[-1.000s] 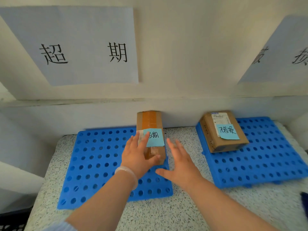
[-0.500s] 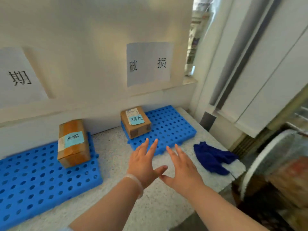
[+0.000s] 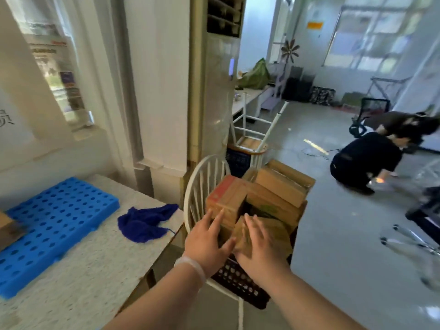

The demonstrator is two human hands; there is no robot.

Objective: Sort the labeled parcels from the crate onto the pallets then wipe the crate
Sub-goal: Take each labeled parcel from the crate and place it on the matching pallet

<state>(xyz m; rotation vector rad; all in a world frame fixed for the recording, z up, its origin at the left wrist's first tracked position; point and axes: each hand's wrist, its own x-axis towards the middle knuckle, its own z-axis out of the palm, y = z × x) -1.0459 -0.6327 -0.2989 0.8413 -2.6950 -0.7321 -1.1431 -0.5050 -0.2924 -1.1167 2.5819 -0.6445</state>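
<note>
I'm holding my left hand (image 3: 206,239) and right hand (image 3: 258,248) open, fingers spread, gripping nothing, right over the parcels (image 3: 278,186). They're sitting piled in the crate (image 3: 238,279) on the chair (image 3: 202,177), just beside the table (image 3: 83,270) with the pallet (image 3: 59,217).

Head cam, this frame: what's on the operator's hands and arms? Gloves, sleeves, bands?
No gloves on the left hand or right hand. A thin, pale, translucent wristband circles the left wrist. Both forearms are bare to the frame edge, with no sleeves showing. No watch or ring is visible, though blur could hide small items.
</note>
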